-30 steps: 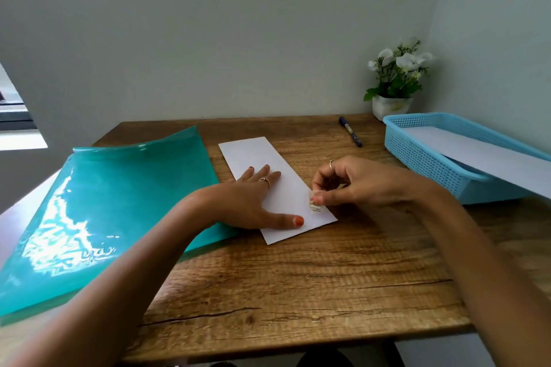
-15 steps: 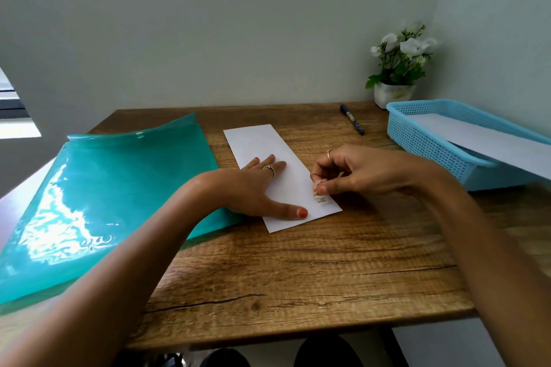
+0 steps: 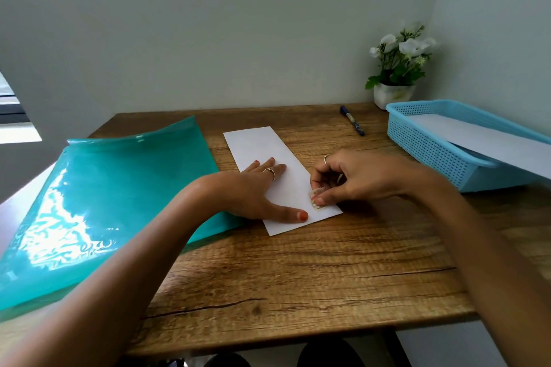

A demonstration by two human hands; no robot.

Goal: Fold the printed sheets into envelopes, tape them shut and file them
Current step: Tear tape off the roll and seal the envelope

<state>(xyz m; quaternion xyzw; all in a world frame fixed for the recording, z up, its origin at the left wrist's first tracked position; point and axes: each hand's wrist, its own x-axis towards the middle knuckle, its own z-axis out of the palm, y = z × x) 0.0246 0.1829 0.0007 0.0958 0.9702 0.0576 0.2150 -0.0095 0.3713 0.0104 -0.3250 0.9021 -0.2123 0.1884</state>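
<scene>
Folder (image 3: 104, 202): teal plastic, glossy, at the desk's left, its far edge curling up; likely slippery and floppy (best lifted by an edge).

Left hand (image 3: 253, 194): flat, fingers straight, pressing the envelope to the desk.

Envelope (image 3: 262, 146): long folded white sheet lying slantwise at mid-desk (image 3: 298, 277), its left edge beside the folder. Light, thin, easily creased or slid; judged to need pinning flat while anything is stuck on, and lifting by a long edge afterwards.

Tape piece (image 3: 316, 202): small, pale, pressed on near the envelope's near right edge (what it is exactly is too small to tell).

Right hand (image 3: 351, 179): fingers curled, thumb and fingertips pinching the piece against the paper.

Pen (image 3: 353, 121): dark, at the far edge, well apart.

Flower pot (image 3: 393, 92): white, back corner.

Basket (image 3: 432, 152): blue, at right, holding a white sheet (image 3: 477, 140) that overhangs its rim.
</scene>
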